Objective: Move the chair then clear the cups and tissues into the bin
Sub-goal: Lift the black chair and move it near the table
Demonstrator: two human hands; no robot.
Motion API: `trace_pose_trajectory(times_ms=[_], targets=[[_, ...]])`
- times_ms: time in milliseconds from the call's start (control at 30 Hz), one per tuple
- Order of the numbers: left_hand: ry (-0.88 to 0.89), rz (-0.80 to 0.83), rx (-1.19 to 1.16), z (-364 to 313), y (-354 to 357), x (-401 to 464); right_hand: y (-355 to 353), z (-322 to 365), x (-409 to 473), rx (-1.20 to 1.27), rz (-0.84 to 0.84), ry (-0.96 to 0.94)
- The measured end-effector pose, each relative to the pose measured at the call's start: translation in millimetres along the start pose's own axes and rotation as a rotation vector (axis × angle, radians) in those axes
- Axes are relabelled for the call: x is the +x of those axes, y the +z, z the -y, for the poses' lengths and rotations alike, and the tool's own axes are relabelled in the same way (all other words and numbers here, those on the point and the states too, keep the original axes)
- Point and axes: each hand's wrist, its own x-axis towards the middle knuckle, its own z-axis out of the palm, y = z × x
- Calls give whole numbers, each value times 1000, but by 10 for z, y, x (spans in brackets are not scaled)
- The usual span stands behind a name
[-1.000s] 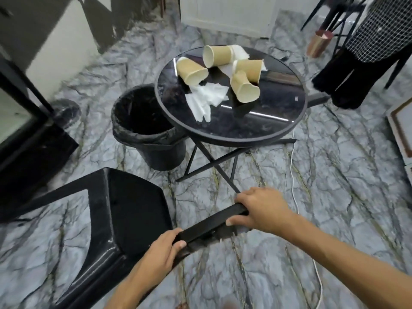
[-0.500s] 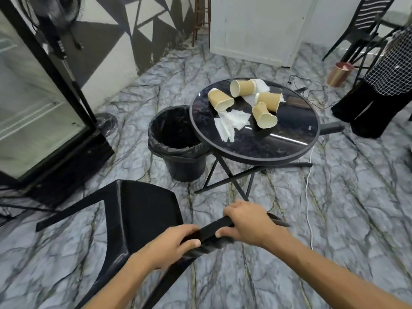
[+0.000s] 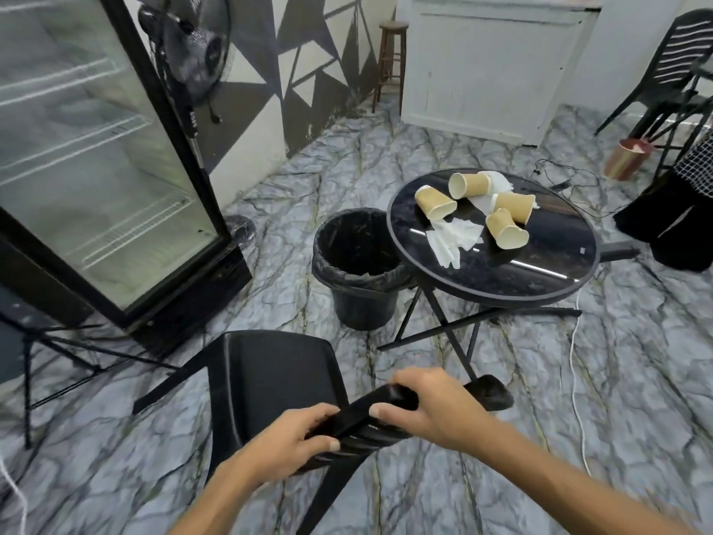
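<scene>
A black plastic chair (image 3: pixel 270 376) stands on the marble floor just in front of me. My left hand (image 3: pixel 285 442) and my right hand (image 3: pixel 428 407) both grip the top of its backrest. Beyond it is a round black table (image 3: pixel 548 276) with several tipped paper cups (image 3: pixel 506 229) and white tissues (image 3: pixel 453 241) on top. A black bin (image 3: pixel 359 272) with a bag liner stands on the floor against the table's left side.
A glass-door fridge (image 3: pixel 96 156) fills the left, with a black fan (image 3: pixel 193 52) behind it. A wooden stool (image 3: pixel 391 63) and white cabinet (image 3: pixel 490 63) stand at the back. A person in dark trousers (image 3: pixel 671 222), black chairs (image 3: pixel 671 75) and a white cable (image 3: pixel 575 380) are on the right.
Gripped in both hands, the chair has come back away from the table. The table and bin now lie farther off, and the fridge has come into view on the left.
</scene>
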Motion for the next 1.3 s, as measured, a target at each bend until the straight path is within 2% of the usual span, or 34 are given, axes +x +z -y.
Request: trace_pose_trajectory(times_ms=[167,400,500,600,667,733,800,933,1167,1300], targets=[[-70,2,-78,268,-275,-469,42,145,-205,38,13,-64],[-218,-51,-10,623,-649,-1273,240,314,-236,47,92,-104],[-247,-71,-66,684,-729,-1692,327,428,-207,64,99,-119],[-193,-159,-231,573,-761,-2114,458,695,-120,56,121,-178],[-129,-278,-273,562,-807,-2377,579,916,-32,49,144,-246],[-84,-446,-249,584,-832,-2585,719,1157,34,73,170,-298],[-61,-558,-125,609,-827,-2714,835,1379,79,125,199,-309],[-56,-572,122,735,-853,-2963,1049,1771,159,188,266,-325],[-118,-675,64,1141,-937,-3364,1382,2322,348,137,320,-383],[-142,-733,6,1353,-903,-3447,1534,2438,381,134,294,-432]])
